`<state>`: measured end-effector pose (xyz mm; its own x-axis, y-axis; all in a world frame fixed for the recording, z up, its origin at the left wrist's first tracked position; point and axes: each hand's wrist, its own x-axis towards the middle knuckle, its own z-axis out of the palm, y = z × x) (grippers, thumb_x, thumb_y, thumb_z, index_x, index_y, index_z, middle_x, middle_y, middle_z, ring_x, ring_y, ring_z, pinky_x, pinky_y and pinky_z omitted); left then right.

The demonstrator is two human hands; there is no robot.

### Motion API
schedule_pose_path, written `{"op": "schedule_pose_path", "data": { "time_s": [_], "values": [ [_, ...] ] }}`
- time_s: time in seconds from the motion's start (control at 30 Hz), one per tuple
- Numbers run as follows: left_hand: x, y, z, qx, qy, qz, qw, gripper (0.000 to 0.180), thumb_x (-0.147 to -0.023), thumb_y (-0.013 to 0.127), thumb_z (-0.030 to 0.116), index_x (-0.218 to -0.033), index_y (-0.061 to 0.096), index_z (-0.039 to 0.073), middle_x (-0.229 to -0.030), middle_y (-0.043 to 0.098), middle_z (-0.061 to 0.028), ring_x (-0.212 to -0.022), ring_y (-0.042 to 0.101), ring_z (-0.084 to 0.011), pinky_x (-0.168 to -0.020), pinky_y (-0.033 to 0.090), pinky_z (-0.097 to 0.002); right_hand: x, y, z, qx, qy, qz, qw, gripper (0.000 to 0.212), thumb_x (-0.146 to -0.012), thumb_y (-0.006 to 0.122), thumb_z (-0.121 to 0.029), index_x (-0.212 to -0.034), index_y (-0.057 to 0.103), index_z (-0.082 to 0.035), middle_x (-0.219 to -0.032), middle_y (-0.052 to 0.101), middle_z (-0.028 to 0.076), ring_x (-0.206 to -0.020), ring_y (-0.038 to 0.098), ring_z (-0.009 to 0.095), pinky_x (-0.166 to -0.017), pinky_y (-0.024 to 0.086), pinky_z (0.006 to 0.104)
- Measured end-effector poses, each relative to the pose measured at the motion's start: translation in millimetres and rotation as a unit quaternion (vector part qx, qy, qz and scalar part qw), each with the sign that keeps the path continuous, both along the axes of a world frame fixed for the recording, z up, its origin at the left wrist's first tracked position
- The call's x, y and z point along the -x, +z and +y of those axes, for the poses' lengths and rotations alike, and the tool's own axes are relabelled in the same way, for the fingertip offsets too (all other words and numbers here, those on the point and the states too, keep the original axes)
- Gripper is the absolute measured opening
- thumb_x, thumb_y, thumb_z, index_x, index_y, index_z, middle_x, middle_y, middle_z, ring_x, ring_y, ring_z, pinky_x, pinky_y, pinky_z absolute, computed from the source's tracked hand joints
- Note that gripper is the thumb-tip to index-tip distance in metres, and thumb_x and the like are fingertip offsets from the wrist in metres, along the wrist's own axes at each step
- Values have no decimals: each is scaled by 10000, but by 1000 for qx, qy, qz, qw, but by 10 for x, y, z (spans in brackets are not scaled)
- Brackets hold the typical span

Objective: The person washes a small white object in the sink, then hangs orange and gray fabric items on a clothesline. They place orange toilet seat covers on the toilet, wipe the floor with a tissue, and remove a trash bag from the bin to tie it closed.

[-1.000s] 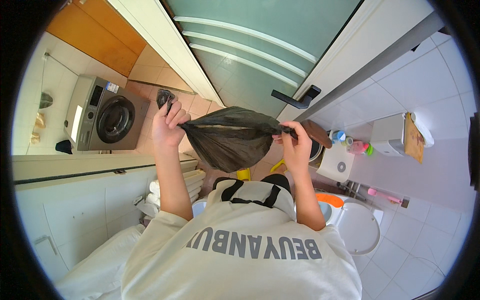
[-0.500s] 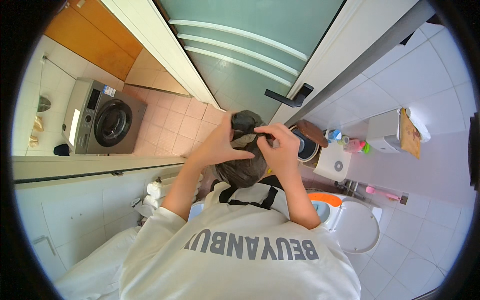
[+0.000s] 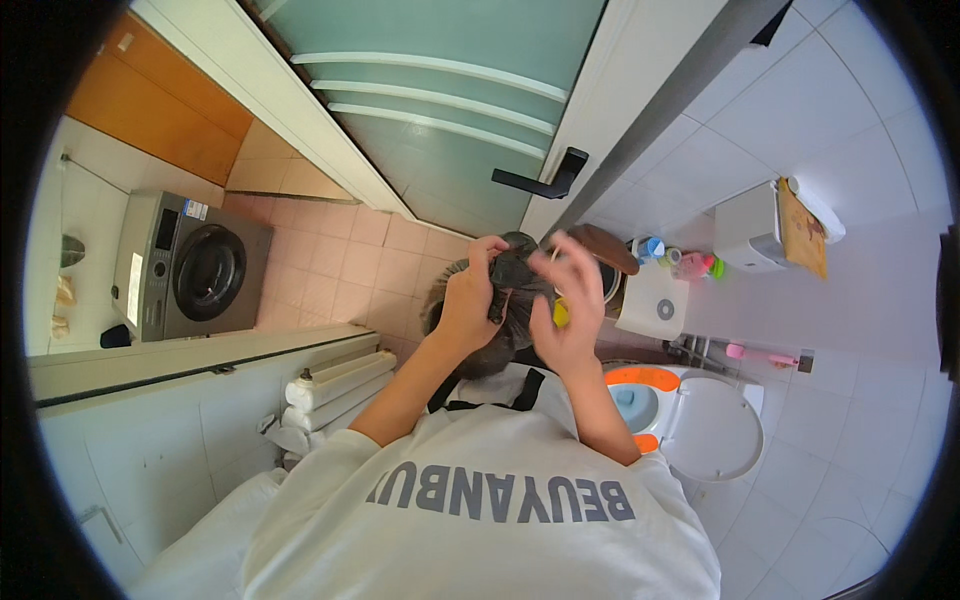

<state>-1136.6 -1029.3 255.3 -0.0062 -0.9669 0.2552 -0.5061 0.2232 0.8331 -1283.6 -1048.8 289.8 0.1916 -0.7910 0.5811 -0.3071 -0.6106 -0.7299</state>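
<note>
A dark, thin plastic bag [image 3: 521,292] hangs crumpled in front of my chest. My left hand [image 3: 468,303] is closed on its gathered top, thumb and fingers wrapped round the plastic. Just to the right of the bag is my right hand [image 3: 572,305], its fingers spread and slightly blurred, with nothing visible in them. Whether its fingertips brush the bag, I cannot tell. The bag's lower part is partly hidden behind my left hand and wrist.
A frosted glass door [image 3: 440,100] with a black handle [image 3: 545,180] stands ahead. Left lies a grey washing machine [image 3: 195,270] on pink tiles. On the right are an open toilet [image 3: 712,428], a bin with a brown lid [image 3: 605,248] and a white box [image 3: 748,228]. A radiator [image 3: 340,388] stands near left.
My right hand has let go of the bag, its fingers opening from a pinch and spreading. My left hand has closed round the bag's top. The whole view has shifted a little.
</note>
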Motion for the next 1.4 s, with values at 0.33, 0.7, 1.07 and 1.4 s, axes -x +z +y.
{"op": "schedule_pose_path", "data": {
  "time_s": [0.33,0.7,1.07,1.4],
  "values": [
    [-180,384,-197,-122,-137,-310,933,449,-735,555,-22,-1132,346,1,-782,611,-211,-717,618,-381,-582,474,-448,53,-566,-107,-384,76,-201,898,130,-821,677,-86,-874,669,33,-758,652,46,-638,594,83,-576,473,196],
    [-457,79,-357,-421,-38,185,887,488,-938,376,541,-946,550,85,-811,507,-13,-727,471,-96,-610,383,-206,-144,-321,12,-444,129,-319,827,193,-835,648,-45,-1001,638,53,-848,666,81,-730,643,124,-652,531,231],
    [-177,663,-117,-175,-144,-146,963,236,-897,536,134,-1049,407,8,-860,560,-184,-681,593,-334,-597,461,-361,-152,-28,-83,-183,-79,104,974,463,-601,747,-89,-967,464,-67,-875,570,123,-813,600,297,-670,476,345],
    [-298,696,-87,63,-132,-261,954,311,-753,613,31,-1022,460,-4,-1106,466,-210,-758,599,-334,-618,489,-371,-564,-267,-343,-22,79,-143,986,516,-665,607,-2,-1170,506,-44,-1000,619,154,-849,618,325,-757,493,327]
  ]
}}
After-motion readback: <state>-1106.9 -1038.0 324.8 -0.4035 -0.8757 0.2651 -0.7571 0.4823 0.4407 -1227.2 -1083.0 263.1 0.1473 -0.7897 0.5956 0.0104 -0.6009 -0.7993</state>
